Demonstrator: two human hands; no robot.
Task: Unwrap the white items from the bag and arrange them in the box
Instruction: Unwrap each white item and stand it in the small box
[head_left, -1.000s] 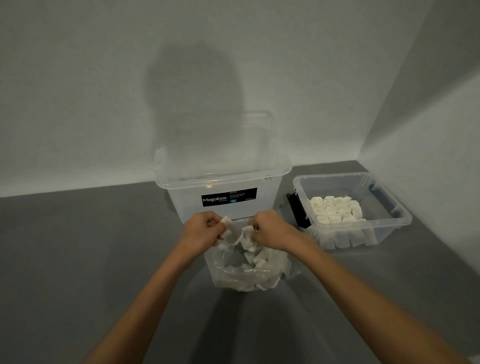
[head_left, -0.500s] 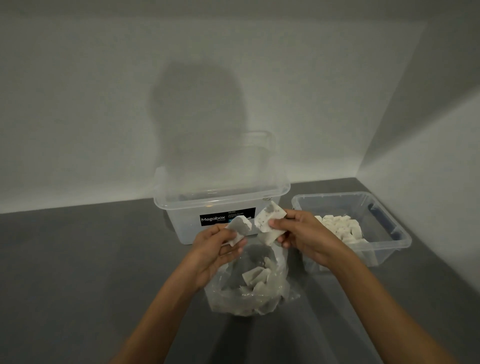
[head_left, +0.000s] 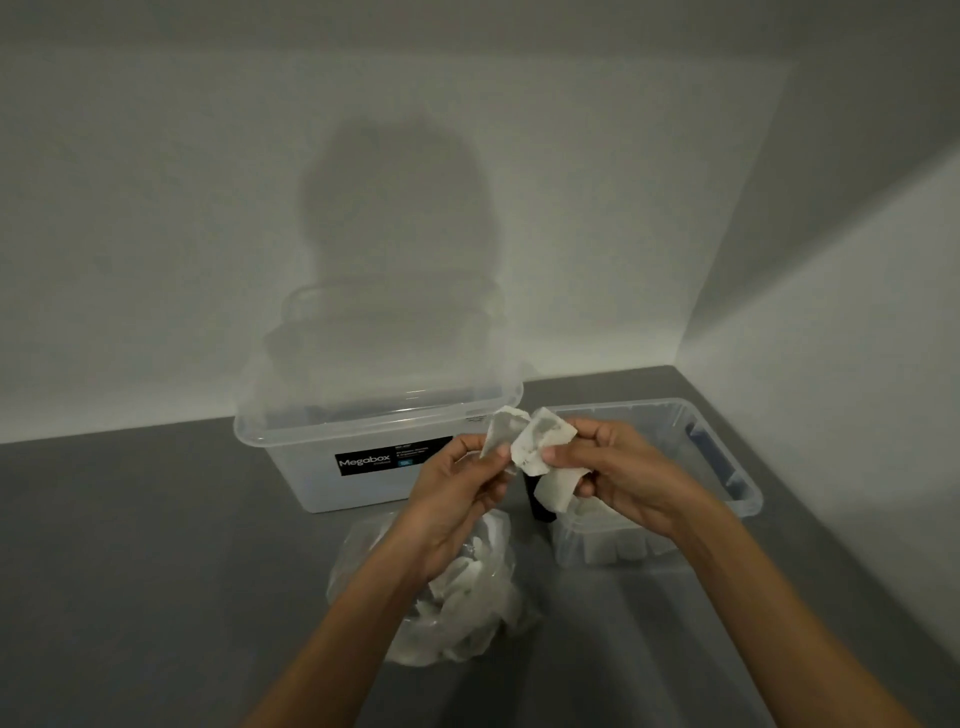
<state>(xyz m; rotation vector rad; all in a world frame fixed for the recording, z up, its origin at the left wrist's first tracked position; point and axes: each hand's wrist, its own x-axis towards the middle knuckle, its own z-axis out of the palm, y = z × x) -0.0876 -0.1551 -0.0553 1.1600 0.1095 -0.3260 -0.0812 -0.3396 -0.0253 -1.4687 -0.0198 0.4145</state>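
Head cam looking down at a grey worktop (head_left: 130, 571) tucked into a plain wall corner. A big clear Megabox tub (head_left: 311, 483) sits at the back, and a small black thing (head_left: 537, 506) stands between it and the smaller clear box (head_left: 634, 405) on the right. Both hands are held up in front of all that. The right hand (head_left: 618, 478) blocks most of the box's inside, and the left forearm runs across the bag (head_left: 498, 613).

The left hand (head_left: 457, 499) has its grip pinched on a white item (head_left: 501, 431). The right grip is pinching a second crumpled white piece (head_left: 543, 441), and the two overlap in the middle, above the worktop. The box has white blocks (head_left: 613, 543) showing through its front wall. The clear bag lies on the worktop with more white items (head_left: 467, 577) in it. Can't tell what's in the tub.
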